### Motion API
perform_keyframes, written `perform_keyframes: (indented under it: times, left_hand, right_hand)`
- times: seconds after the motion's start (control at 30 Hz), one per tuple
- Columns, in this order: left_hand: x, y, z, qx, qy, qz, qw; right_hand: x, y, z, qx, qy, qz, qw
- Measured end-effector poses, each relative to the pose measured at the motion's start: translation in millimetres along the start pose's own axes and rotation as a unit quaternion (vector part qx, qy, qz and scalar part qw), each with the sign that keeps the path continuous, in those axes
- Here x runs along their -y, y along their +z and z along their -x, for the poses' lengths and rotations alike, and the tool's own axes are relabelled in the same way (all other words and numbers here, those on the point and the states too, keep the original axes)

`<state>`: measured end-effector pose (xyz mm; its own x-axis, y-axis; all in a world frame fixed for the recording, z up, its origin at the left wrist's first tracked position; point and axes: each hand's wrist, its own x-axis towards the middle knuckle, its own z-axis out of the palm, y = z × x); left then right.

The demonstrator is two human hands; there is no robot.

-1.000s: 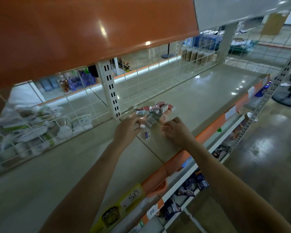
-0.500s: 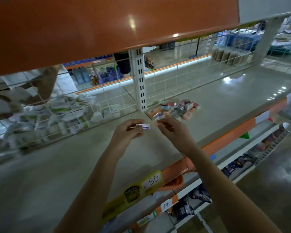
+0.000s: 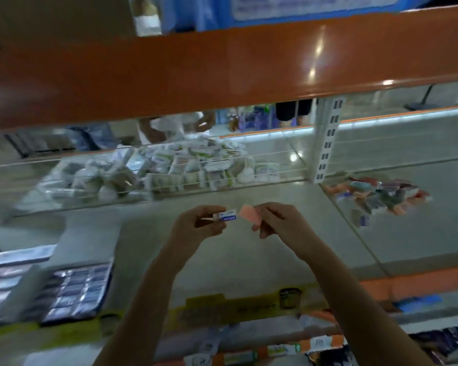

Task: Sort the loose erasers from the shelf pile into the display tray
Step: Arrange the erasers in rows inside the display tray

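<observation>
Holding, left hand [image 3: 200,223]: fingers pinched shut on a small white eraser with a blue label [image 3: 227,216], raised above the shelf [image 3: 249,249]
Holding, right hand [image 3: 278,223]: fingers closed on a pink eraser [image 3: 250,213], its end just beside the white one
Pile of erasers [image 3: 381,198]: loose on the shelf at right, well apart from both hands
Display tray [image 3: 76,291]: dark, gridded, at the shelf's front left; contents blurred
White packets [image 3: 169,170]: heaped behind the wire divider

White packets [image 3: 185,167] — behind wire divider [image 3: 275,154]
</observation>
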<state>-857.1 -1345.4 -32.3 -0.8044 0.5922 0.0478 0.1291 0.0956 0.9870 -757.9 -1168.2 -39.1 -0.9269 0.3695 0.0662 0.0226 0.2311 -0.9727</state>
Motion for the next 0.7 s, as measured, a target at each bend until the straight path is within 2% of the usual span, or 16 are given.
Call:
perform_keyframes:
  times: [0.13, 0.3, 0.5, 0.7]
  left_hand:
    - [4, -52, 23, -0.032, 0.008, -0.040, 0.999]
    - [14, -130, 48, -0.064, 0.020, -0.143, 0.987]
    - [17, -216, 73, -0.064, 0.041, -0.195, 0.978]
    - [34, -284, 87, -0.039, 0.020, -0.203, 0.978]
  right_hand:
    - [15, 44, -7, 0.080, 0.008, -0.015, 0.997]
    - [39, 111, -18, 0.165, -0.020, 0.008, 0.986]
    - [60, 196, -30, 0.180, -0.027, 0.041, 0.982]
    - [71, 261, -35, 0.180, -0.043, 0.101, 0.978]
